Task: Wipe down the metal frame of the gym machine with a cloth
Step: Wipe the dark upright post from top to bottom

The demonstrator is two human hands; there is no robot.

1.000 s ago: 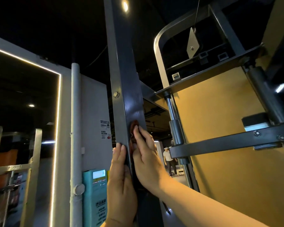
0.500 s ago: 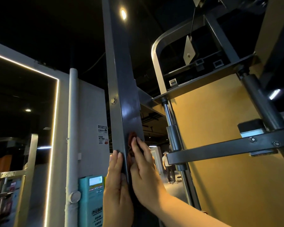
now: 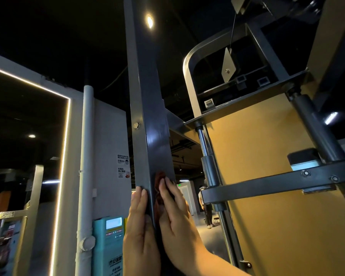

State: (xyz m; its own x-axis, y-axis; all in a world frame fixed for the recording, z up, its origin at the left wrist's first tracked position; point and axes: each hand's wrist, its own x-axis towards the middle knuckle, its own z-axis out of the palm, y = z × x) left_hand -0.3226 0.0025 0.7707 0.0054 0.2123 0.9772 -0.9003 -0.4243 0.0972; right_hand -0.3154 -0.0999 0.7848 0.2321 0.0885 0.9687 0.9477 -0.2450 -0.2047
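A tall dark grey metal upright (image 3: 151, 116) of the gym machine rises through the middle of the view. A reddish-brown cloth (image 3: 158, 188) lies against its front face. My right hand (image 3: 175, 214) presses the cloth flat onto the upright with straight fingers. My left hand (image 3: 140, 232) rests flat on the upright's left side, fingers straight and pointing up. Most of the cloth is hidden under my right hand.
A dark crossbar (image 3: 277, 182) with bolts runs right from a chrome guide rod (image 3: 207, 166). Behind it stands a yellow panel (image 3: 267, 226). A white pipe (image 3: 86, 166) and a teal kiosk (image 3: 110, 244) stand at left. A person (image 3: 206, 208) stands far back.
Both hands and the cloth have slid down the upright. The bolt on the post now sits farther above my fingertips.
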